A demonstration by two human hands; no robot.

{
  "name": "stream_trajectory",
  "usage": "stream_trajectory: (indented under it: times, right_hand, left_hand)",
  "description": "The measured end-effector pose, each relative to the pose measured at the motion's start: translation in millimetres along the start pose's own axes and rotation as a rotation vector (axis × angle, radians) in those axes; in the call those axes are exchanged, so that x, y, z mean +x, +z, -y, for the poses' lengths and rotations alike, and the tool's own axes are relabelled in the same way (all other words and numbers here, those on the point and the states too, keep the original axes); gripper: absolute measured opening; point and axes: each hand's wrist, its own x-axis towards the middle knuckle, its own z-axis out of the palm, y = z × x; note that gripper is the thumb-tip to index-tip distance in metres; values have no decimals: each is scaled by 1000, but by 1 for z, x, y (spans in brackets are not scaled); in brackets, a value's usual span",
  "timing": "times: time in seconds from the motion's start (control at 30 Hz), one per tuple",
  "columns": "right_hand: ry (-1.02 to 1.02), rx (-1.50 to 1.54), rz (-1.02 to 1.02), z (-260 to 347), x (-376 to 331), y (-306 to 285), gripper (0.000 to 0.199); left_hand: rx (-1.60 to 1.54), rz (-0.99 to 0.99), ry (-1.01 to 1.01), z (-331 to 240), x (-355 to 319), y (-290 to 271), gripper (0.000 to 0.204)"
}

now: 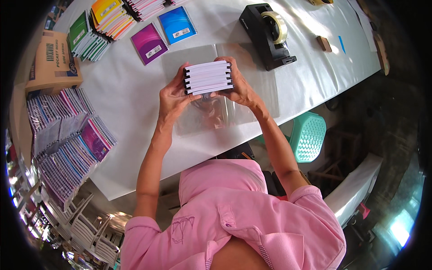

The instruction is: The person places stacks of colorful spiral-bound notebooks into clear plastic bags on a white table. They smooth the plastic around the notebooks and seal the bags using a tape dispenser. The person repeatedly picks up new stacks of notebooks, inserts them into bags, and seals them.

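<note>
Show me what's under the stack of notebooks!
Under the stack of notebooks, clear plastic shows around its edges, lying on the white table. The left hand, right hand and stack hide the spot directly beneath.

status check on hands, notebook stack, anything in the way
Left hand and right hand gripping notebook stack from either side. Stack over clear plastic. Tape dispenser ahead, to the right, touching neither hand.
</note>
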Motion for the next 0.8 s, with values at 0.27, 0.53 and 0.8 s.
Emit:
stream_trajectory:
  times: [0.27, 0.53, 0.8]
  right_hand:
    - [53, 40, -93, 5, -4, 8, 88]
    - [100, -48, -40, 13, -6, 2, 87]
    - [154, -24, -34, 18, -18, 1, 86]
  left_hand:
    - [461, -106, 220, -4, -2, 38, 74]
    - [489, -122, 142, 1, -3, 28, 72]
    - [15, -131, 32, -8, -13, 31, 74]
